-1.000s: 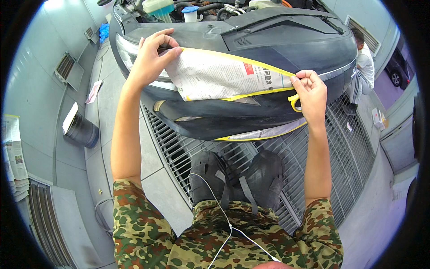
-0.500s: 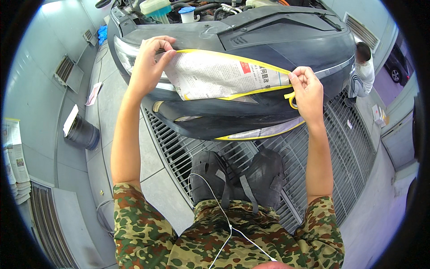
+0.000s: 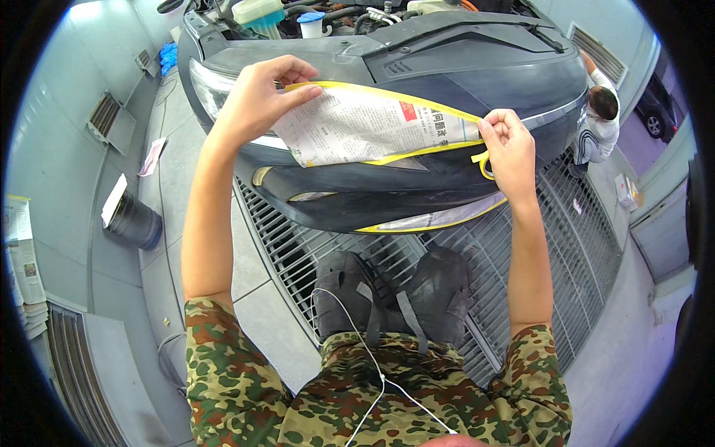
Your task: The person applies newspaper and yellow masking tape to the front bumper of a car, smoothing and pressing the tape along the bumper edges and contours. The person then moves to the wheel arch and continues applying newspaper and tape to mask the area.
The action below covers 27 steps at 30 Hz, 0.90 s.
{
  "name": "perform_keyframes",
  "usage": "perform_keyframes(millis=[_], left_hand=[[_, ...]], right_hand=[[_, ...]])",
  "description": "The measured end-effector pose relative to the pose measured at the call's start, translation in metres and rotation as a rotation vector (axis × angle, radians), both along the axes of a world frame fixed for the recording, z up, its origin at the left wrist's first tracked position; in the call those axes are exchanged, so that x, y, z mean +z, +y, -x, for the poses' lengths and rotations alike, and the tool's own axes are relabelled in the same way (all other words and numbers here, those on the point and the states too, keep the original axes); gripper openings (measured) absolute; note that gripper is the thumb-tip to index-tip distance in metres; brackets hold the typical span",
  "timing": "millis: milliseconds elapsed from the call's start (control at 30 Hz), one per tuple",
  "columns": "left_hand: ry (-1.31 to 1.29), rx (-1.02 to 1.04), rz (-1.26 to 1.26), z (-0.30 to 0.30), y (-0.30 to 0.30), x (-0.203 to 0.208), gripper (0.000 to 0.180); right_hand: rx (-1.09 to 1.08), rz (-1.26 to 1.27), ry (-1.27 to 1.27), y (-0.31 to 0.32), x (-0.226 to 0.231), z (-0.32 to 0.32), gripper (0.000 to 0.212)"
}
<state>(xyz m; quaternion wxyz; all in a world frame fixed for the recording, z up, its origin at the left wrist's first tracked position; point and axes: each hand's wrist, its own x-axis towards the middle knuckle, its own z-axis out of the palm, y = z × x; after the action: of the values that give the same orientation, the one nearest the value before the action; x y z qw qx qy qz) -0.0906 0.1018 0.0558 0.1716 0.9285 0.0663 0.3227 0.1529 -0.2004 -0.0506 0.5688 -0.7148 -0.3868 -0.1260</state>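
Observation:
A sheet of newspaper point(image 3: 365, 127) edged with yellow masking tape point(image 3: 417, 102) lies across the front of a dark grey car bumper point(image 3: 313, 186). My left hand point(image 3: 272, 93) is at the sheet's upper left; its thumb lies along the taped edge, with the fingers curled above and a gap between. At the sheet's right tip my right hand point(image 3: 508, 145) pinches the tape between thumb and fingers. Part of a yellow tape roll point(image 3: 485, 167) shows beside that palm, the rest hidden. A second taped paper strip point(image 3: 436, 216) covers a lower opening in the bumper.
The bonnet area is exposed, with a blue-capped reservoir point(image 3: 311, 26) at the back. Another person point(image 3: 599, 119) crouches at the car's right side. Below runs a metal floor grating point(image 3: 551, 246). A dark bin point(image 3: 138, 222) stands left, near hanging newspapers point(image 3: 26, 268).
My left hand has moved right along the upper taped edge, its thumb and fingers now farther apart. The right hand has barely moved. The other person has leaned lower, one arm raised.

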Motion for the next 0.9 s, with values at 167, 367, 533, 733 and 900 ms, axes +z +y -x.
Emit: perform_keyframes(millis=[167, 367, 533, 733, 900], left_hand=[[0.265, 0.081, -0.117, -0.02, -0.008, 0.018, 0.034], [0.203, 0.075, -0.257, -0.022, -0.013, 0.016, 0.029], [0.11, -0.001, -0.283, -0.006, -0.027, 0.005, 0.025], [0.002, -0.065, -0.444, 0.007, -0.043, -0.002, 0.021], [-0.103, -0.03, -0.503, 0.015, -0.055, -0.013, 0.02]], right_hand=[[-0.006, 0.004, 0.015, 0.001, -0.001, -0.001, 0.012], [0.003, 0.007, 0.015, 0.0, 0.0, -0.001, 0.013], [-0.005, 0.025, -0.006, -0.001, 0.0, 0.0, 0.014], [-0.003, 0.025, 0.001, -0.001, 0.0, -0.001, 0.013], [-0.016, 0.039, -0.013, -0.002, 0.0, 0.0, 0.013]])
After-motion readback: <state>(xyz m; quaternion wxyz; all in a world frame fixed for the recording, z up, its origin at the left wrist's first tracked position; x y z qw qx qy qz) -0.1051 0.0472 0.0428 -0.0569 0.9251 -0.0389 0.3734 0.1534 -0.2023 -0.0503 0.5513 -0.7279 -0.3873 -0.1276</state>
